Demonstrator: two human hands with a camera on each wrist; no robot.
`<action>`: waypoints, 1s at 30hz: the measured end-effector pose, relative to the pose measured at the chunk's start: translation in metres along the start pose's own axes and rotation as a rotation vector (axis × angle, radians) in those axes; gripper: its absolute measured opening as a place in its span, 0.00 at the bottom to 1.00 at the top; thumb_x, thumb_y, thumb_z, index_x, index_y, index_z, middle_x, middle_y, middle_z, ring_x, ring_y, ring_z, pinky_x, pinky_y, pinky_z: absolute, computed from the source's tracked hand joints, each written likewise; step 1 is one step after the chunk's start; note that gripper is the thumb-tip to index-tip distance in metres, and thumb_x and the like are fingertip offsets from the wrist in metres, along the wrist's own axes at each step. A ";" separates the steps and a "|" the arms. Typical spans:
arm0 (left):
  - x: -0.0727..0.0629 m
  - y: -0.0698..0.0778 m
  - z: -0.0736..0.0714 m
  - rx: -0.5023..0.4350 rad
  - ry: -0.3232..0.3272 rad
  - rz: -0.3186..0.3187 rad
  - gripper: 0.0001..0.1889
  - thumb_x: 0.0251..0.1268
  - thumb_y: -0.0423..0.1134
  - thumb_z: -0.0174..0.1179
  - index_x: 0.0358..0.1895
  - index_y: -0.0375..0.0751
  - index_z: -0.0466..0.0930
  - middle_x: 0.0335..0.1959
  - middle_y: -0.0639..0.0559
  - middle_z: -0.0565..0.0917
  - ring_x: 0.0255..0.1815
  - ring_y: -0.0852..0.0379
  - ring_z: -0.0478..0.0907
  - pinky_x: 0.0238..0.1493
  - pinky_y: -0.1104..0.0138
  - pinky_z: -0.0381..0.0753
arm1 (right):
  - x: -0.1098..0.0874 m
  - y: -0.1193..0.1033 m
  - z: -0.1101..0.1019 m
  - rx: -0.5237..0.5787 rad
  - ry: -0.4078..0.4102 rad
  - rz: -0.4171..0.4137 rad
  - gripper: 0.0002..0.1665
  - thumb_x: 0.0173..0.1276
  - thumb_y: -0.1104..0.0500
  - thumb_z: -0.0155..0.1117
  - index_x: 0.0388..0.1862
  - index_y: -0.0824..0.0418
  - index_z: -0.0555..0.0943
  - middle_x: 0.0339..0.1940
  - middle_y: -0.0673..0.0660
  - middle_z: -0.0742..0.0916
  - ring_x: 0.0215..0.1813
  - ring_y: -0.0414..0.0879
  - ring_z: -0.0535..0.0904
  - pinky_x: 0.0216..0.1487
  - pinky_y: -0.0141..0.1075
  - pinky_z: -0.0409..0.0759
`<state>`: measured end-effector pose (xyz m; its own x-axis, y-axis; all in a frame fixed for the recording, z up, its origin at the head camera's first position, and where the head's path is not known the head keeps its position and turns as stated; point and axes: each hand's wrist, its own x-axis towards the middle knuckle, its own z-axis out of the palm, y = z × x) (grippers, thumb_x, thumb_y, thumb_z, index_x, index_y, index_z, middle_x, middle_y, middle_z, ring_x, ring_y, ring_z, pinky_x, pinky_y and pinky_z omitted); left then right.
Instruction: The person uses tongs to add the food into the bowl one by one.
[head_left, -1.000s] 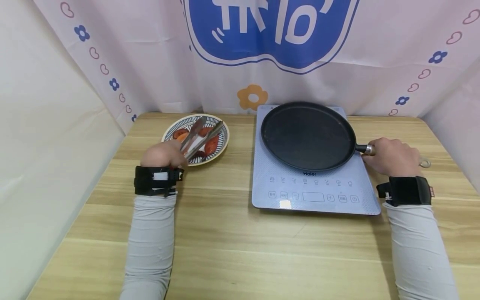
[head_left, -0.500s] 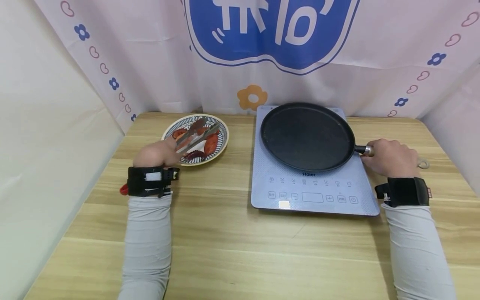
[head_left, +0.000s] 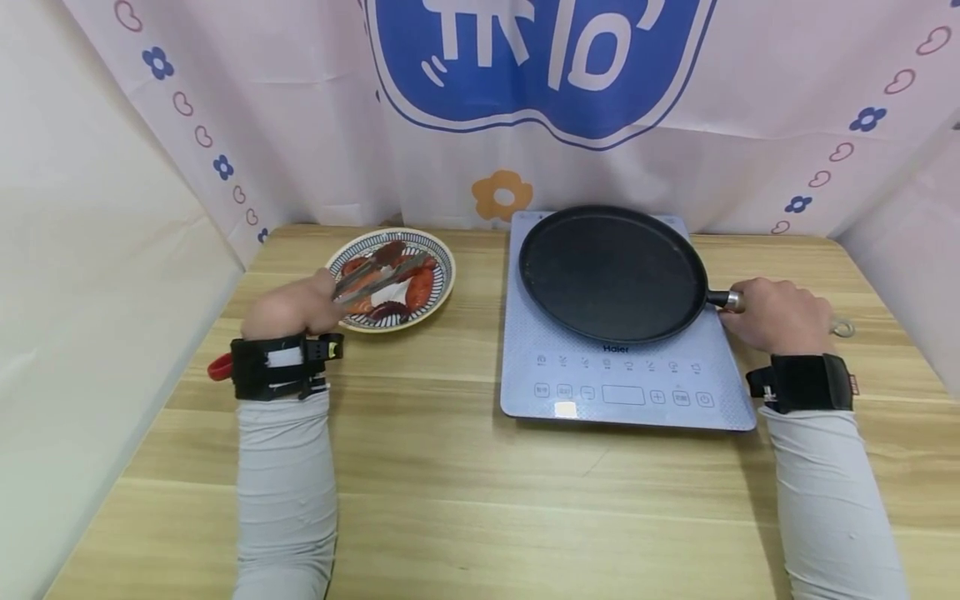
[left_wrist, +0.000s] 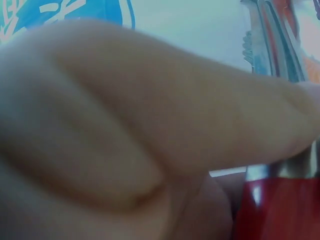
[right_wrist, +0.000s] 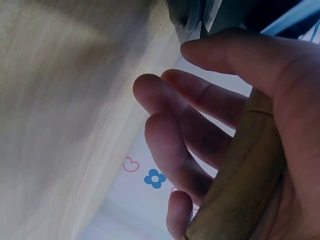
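Left-hand grip (head_left: 291, 307) and the tongs (head_left: 375, 287) it holds have slid a little to the left and back, so the metal tips now reach less far over the plate (head_left: 447, 277). Right-hand grip (head_left: 780, 315) and the black pan (head_left: 613, 275) have stayed in their places.

Closest are two gray sleeves (head_left: 285, 500), each with a black strap (head_left: 813, 383) at the wrist, over the wooden tabletop (head_left: 420, 500). The left-hand grip is curled round the tongs, and their red handle (left_wrist: 277, 210) shows in the left wrist view. The right-hand grip holds the pan's brown handle (right_wrist: 245, 170), with the fingers bent loosely round it.

Next comes the pale cooker (head_left: 637, 413), and the flat round pan sits on it. Off to its left is the plate, with red bits of food (head_left: 420, 289) on it. The two tong tips are a bit apart over the food; I can't tell if they touch it.

Behind everything hangs a pale cloth (head_left: 300, 125) with a big blue shape and an orange flower (head_left: 502, 195).
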<state>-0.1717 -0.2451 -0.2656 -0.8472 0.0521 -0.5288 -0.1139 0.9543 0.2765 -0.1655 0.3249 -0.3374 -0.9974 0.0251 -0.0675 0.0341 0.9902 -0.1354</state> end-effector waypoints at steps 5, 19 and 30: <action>0.010 0.007 0.000 0.024 -0.004 0.049 0.24 0.76 0.36 0.52 0.63 0.21 0.60 0.54 0.27 0.74 0.49 0.38 0.75 0.50 0.53 0.79 | -0.011 0.009 -0.002 -0.011 0.010 0.035 0.24 0.69 0.52 0.69 0.57 0.66 0.85 0.46 0.74 0.89 0.38 0.69 0.83 0.32 0.61 0.75; 0.001 -0.063 0.001 -0.039 0.016 0.121 0.33 0.80 0.43 0.51 0.74 0.19 0.58 0.54 0.24 0.77 0.44 0.38 0.78 0.42 0.51 0.82 | 0.022 -0.045 0.011 -0.013 -0.007 -0.059 0.19 0.69 0.51 0.69 0.51 0.63 0.87 0.36 0.65 0.89 0.35 0.63 0.82 0.34 0.57 0.76; -0.004 -0.080 0.001 0.043 0.062 0.085 0.39 0.82 0.44 0.51 0.79 0.17 0.48 0.72 0.13 0.60 0.71 0.15 0.61 0.71 0.27 0.63 | 0.034 -0.058 0.014 -0.004 -0.016 -0.091 0.14 0.70 0.52 0.70 0.43 0.63 0.87 0.30 0.60 0.87 0.33 0.60 0.79 0.35 0.55 0.74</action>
<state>-0.1585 -0.3209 -0.2861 -0.8836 0.1158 -0.4537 -0.0193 0.9591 0.2824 -0.2005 0.2661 -0.3459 -0.9952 -0.0668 -0.0709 -0.0566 0.9888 -0.1380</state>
